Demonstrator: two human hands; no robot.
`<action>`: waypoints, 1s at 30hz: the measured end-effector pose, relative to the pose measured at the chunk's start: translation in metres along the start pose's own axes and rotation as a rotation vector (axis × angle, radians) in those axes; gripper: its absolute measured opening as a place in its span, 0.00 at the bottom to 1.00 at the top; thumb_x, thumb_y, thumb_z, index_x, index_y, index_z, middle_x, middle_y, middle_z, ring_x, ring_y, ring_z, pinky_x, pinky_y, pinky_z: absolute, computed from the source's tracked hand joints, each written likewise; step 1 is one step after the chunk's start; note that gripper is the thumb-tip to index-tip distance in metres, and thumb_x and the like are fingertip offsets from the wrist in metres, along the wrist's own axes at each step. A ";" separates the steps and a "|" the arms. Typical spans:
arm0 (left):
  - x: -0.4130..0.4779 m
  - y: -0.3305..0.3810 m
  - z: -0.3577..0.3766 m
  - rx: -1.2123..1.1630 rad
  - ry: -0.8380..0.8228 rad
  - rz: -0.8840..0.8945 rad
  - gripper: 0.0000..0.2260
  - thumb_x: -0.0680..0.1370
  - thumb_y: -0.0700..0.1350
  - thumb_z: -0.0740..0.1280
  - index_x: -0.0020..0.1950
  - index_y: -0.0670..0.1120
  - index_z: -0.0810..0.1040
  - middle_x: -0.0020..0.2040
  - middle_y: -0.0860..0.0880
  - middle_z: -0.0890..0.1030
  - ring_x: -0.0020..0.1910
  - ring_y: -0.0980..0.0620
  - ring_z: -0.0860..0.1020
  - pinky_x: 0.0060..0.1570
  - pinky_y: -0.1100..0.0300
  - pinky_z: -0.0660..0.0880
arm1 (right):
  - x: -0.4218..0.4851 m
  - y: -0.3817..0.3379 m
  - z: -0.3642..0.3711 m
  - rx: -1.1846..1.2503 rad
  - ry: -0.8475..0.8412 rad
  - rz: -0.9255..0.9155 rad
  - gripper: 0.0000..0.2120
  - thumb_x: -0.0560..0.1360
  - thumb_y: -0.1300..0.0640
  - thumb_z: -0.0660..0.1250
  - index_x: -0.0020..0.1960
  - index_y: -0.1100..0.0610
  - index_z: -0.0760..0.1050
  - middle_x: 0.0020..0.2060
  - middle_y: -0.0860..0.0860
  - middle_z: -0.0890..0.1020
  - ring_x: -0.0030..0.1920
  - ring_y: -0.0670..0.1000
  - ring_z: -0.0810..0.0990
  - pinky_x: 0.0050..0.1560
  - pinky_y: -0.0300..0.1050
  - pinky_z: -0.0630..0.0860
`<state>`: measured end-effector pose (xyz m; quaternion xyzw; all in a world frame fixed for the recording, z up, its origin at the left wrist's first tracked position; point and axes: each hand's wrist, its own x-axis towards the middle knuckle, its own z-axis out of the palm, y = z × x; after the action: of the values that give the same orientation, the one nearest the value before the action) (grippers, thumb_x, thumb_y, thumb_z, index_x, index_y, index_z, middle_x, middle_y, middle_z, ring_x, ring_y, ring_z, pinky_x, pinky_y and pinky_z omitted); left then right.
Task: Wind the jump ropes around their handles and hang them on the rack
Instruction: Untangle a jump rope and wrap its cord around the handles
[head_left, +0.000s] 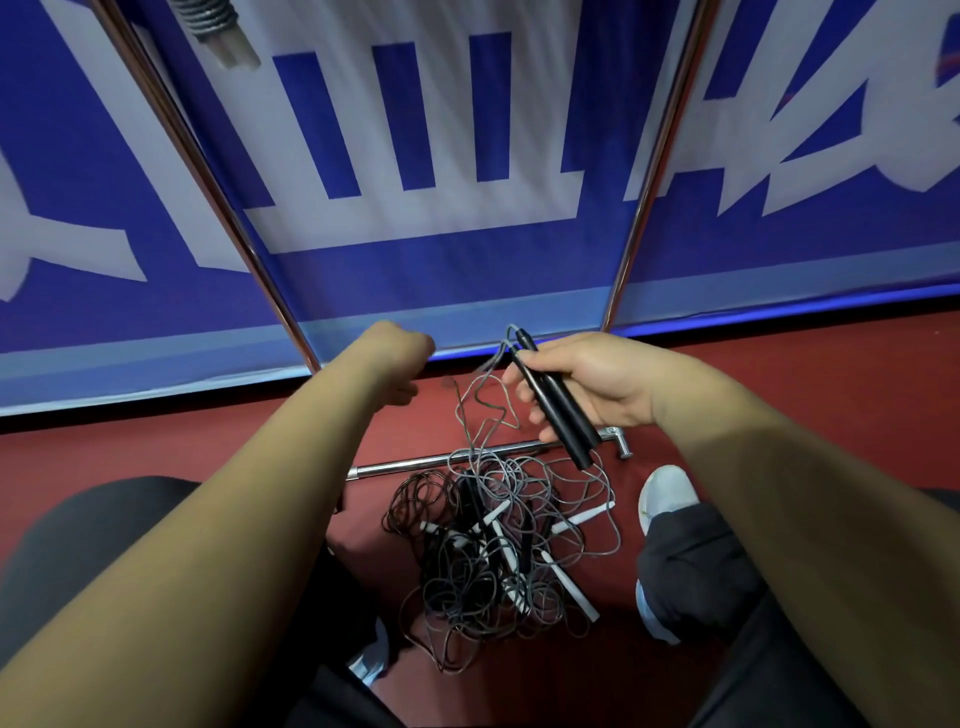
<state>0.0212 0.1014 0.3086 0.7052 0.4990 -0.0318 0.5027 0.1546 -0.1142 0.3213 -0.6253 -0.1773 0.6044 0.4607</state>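
My right hand (587, 384) grips two black jump-rope handles (558, 408) held side by side, pointing up and away. Their grey cord (485, 395) hangs from the top ends down into a tangled pile of jump ropes (498, 551) on the red floor between my feet; the pile has black and grey cords and several white handles. My left hand (397, 358) is raised to the left of the handles with its fingers curled away from the camera; whether it holds the cord is hidden. The rack's two chrome uprights (652, 171) rise on either side.
A chrome base bar (415, 462) of the rack lies across the floor just beyond the pile. A blue and white banner (415, 130) covers the wall behind. A wound rope (208, 21) hangs at the top left. My white shoes (665, 496) flank the pile.
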 end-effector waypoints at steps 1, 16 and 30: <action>-0.003 0.000 0.002 0.117 0.007 0.117 0.18 0.81 0.45 0.70 0.70 0.46 0.76 0.62 0.39 0.82 0.44 0.45 0.84 0.54 0.51 0.81 | 0.001 0.000 0.001 -0.009 -0.008 -0.011 0.15 0.88 0.51 0.61 0.60 0.60 0.82 0.42 0.54 0.82 0.40 0.54 0.83 0.46 0.55 0.86; -0.034 0.024 0.025 -0.046 -0.262 0.617 0.06 0.85 0.35 0.65 0.56 0.38 0.82 0.47 0.44 0.85 0.42 0.55 0.83 0.46 0.63 0.80 | 0.001 -0.003 0.008 -0.016 0.015 -0.051 0.10 0.84 0.54 0.69 0.58 0.61 0.82 0.42 0.54 0.85 0.47 0.57 0.86 0.54 0.58 0.85; -0.040 0.038 0.007 -0.084 -0.309 0.463 0.14 0.78 0.41 0.69 0.64 0.47 0.84 0.59 0.47 0.86 0.60 0.46 0.85 0.64 0.53 0.81 | 0.011 0.001 0.004 -0.454 0.330 -0.172 0.09 0.75 0.63 0.73 0.52 0.51 0.82 0.30 0.47 0.79 0.31 0.50 0.75 0.33 0.45 0.75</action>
<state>0.0323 0.0695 0.3521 0.7659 0.2429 -0.0023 0.5953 0.1529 -0.1047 0.3148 -0.7850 -0.2830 0.3982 0.3810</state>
